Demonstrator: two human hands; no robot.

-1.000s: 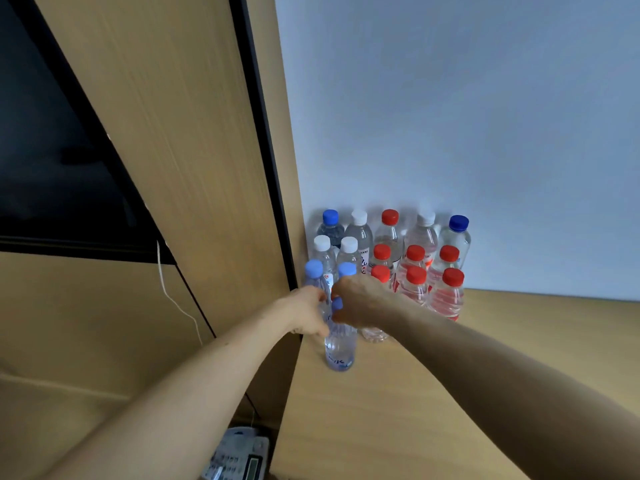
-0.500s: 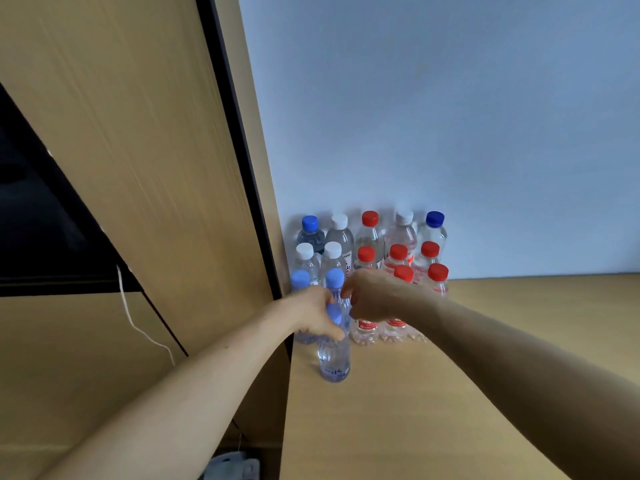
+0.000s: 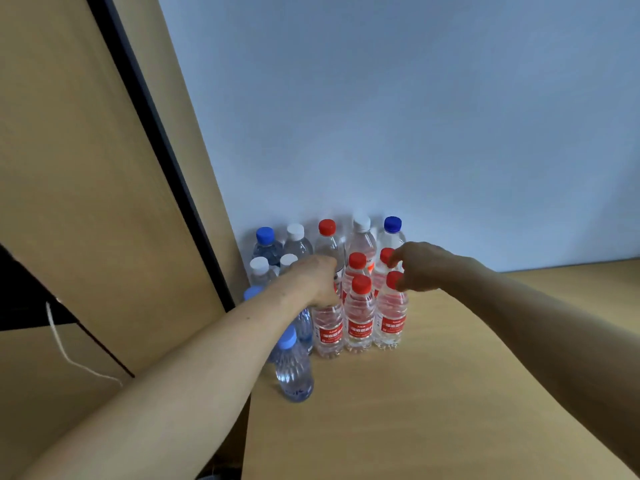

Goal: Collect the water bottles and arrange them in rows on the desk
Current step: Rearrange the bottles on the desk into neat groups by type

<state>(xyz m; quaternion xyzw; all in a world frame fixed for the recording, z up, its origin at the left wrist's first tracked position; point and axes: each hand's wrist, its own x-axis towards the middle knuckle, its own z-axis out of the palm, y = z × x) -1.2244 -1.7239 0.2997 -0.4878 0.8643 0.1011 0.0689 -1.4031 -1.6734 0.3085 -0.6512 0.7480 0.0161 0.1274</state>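
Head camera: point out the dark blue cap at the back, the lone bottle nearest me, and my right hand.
dark blue cap (image 3: pixel 392 224), head view, middle of cap.
lone bottle (image 3: pixel 294 374), head view, clear body.
right hand (image 3: pixel 424 266), head view, back of hand.

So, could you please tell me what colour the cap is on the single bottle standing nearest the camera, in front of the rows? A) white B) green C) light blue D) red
C: the lone bottle, standing on the desk in front of the rows, has a light blue cap.
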